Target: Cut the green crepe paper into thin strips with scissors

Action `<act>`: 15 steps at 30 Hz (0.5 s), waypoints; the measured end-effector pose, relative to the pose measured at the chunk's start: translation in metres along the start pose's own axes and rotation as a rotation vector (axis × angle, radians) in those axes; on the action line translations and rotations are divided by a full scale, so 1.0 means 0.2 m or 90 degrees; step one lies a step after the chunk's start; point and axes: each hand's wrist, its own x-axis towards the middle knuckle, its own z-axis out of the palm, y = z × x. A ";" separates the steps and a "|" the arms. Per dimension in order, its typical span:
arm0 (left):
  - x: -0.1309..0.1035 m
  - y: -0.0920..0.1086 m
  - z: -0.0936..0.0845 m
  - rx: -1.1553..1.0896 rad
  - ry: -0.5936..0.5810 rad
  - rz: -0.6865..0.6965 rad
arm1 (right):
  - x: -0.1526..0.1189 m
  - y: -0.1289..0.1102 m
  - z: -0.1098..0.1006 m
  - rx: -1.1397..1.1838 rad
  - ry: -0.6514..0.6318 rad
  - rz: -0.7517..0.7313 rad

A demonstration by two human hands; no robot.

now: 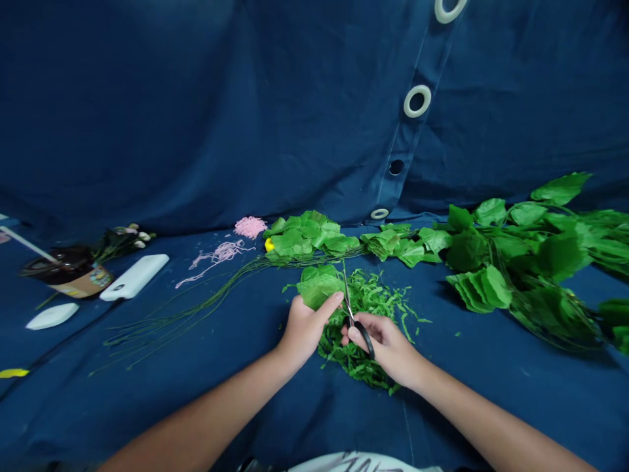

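Note:
My left hand (308, 322) pinches a stack of green artificial leaves (317, 285) between thumb and fingers. In my right hand (386, 344) is a pair of scissors (362, 335) with black handles, its blades pointing away from me along the right edge of the leaves. Below both hands lies a heap of thin green shreds (366, 370). Behind them sits a pile of green leaves (307, 233) with a small yellow piece (268, 244) at its left end. Long green stems (211, 298) trail from there toward the left.
Leafy vines (535, 255) spread over the right side. At the left are a drink cup (73, 275) with a straw, a white phone-like object (135, 276), a white case (52, 316) and a dark cable (69, 337). Pink thread (250, 227) lies near the blue curtain (206, 118).

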 end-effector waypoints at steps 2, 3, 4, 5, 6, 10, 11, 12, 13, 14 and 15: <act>0.00 0.00 0.00 0.006 -0.002 0.008 | 0.00 0.00 0.00 -0.012 0.011 0.001; 0.00 0.00 0.00 0.008 -0.004 0.011 | 0.00 0.01 0.01 -0.018 0.014 0.001; 0.00 0.00 0.00 0.009 -0.004 0.014 | 0.00 0.01 0.01 -0.022 0.018 0.001; 0.00 0.00 0.00 0.010 -0.004 0.016 | 0.00 0.01 0.01 -0.027 0.022 0.001; 0.00 0.01 0.00 0.012 -0.003 0.019 | 0.00 0.01 0.01 -0.030 0.027 0.001; 0.00 0.02 0.00 0.018 0.002 0.023 | 0.00 0.00 0.01 -0.046 0.047 0.003; 0.00 0.03 0.01 0.018 0.002 0.023 | 0.00 0.00 0.01 -0.051 0.051 0.003; 0.00 0.03 0.01 0.017 0.003 0.022 | 0.00 0.00 0.01 -0.056 0.055 0.004; -0.01 0.03 0.01 0.016 0.005 0.021 | 0.00 0.00 0.01 -0.060 0.059 0.004; -0.01 0.03 0.01 0.015 0.007 0.020 | 0.00 0.00 0.01 -0.063 0.061 0.006; 0.00 0.03 0.01 0.014 0.009 0.020 | 0.00 0.00 0.01 -0.066 0.062 0.007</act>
